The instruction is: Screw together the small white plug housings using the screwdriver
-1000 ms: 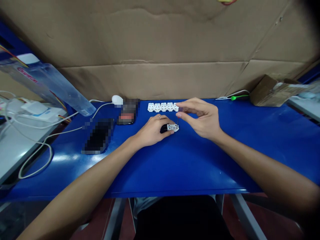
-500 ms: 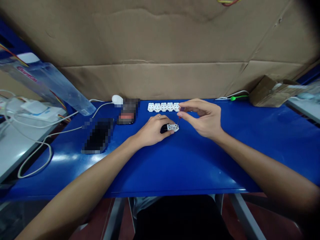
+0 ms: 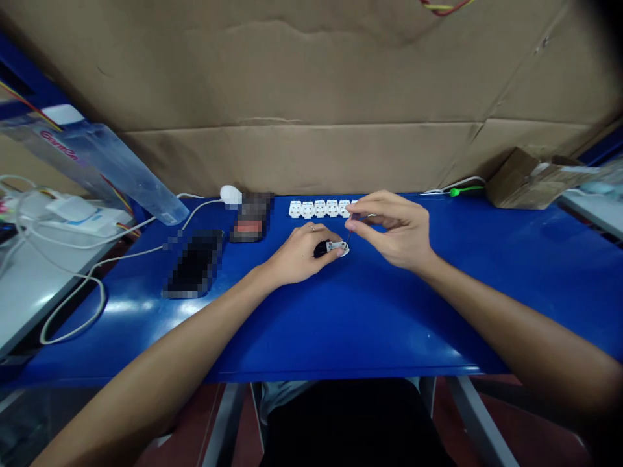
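My left hand rests on the blue table and is shut on a small white plastic electrical module, which has a black part at its near end. My fingers hide part of the module. My right hand pinches a thin, dark-shafted tool between thumb and forefinger. The lower tip of the tool meets the module. Just behind my right fingertips stands a row of several white modules, the last one partly hidden by my right hand.
A pixelated dark flat object and a second pixelated object lie left of my hands, near a white rounded device and its cable. A cardboard box sits back right, with cardboard sheeting behind the table.
The white module has turned in my left hand and shows less of its face. The tool now stands more steeply against it, and my right hand has shifted slightly.
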Available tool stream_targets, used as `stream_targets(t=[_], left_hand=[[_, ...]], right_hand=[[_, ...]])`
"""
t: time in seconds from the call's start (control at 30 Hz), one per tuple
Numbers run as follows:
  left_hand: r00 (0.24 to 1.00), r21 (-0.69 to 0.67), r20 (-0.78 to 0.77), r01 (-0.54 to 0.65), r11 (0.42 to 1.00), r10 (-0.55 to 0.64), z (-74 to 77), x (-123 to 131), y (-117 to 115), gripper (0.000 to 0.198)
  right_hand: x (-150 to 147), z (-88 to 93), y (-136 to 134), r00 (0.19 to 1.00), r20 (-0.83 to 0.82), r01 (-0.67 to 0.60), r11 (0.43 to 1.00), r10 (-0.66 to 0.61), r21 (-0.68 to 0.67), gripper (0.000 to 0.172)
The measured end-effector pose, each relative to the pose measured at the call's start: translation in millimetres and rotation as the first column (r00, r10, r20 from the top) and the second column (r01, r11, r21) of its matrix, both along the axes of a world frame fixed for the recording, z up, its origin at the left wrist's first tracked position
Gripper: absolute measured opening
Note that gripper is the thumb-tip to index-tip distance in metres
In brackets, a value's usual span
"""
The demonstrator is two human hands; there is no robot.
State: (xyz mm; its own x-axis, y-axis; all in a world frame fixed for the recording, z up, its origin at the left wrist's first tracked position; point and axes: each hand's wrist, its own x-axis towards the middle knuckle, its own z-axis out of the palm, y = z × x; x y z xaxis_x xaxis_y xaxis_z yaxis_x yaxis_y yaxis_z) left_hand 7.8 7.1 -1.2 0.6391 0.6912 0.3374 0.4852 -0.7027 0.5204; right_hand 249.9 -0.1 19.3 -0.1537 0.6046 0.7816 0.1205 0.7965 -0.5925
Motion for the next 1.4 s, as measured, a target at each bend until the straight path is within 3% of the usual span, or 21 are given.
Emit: stream_targets(t=[0.23, 0.4, 0.53, 0.7, 0.93, 1.2, 1.4], left_hand=[[0.994, -0.056, 0.109, 0.006, 0.998, 0.000, -5.6, 0, 2, 0.021], [0.999, -0.062, -0.012, 0.045, 0.997, -0.046, 5.0, -6, 2, 0.048], [0.999, -0.090, -0.018, 0.040, 0.995, -0.042, 7.3, -8, 3, 0.028], [0.997, -0.107, 0.041, 0.064, 0.992, -0.059, 1.9, -8, 6, 0.027], [0.991, -0.074, 0.123, 0.058, 0.996, -0.049, -4.9, -5, 6, 0.026], [0.984, -0.110, 0.170, 0.079, 0.991, -0.059, -5.1, -1, 5, 0.016], [0.978, -0.119, 0.198, 0.092, 0.989, -0.067, -6.1, 0, 5, 0.009]], right_hand=[[-1, -5.2, -2, 0.997, -0.041, -0.073, 0.984, 0.067, -0.165, 0.035], [-2, -2.5, -4, 0.992, -0.009, -0.122, 0.981, 0.122, -0.153, 0.037], [-2, -2.7, -3, 0.988, -0.029, -0.156, 0.970, 0.154, -0.189, 0.034], [1, -1.5, -2, 0.975, 0.024, -0.213, 0.955, 0.222, -0.205, 0.036], [0, 0.4, -2, 0.992, 0.068, -0.106, 0.992, 0.111, -0.067, 0.040], [-5, -1.6, -3, 0.986, 0.018, -0.166, 0.982, 0.169, -0.091, 0.037], [-6, -4.2, -5, 0.994, -0.014, -0.106, 0.986, 0.105, -0.130, 0.038]])
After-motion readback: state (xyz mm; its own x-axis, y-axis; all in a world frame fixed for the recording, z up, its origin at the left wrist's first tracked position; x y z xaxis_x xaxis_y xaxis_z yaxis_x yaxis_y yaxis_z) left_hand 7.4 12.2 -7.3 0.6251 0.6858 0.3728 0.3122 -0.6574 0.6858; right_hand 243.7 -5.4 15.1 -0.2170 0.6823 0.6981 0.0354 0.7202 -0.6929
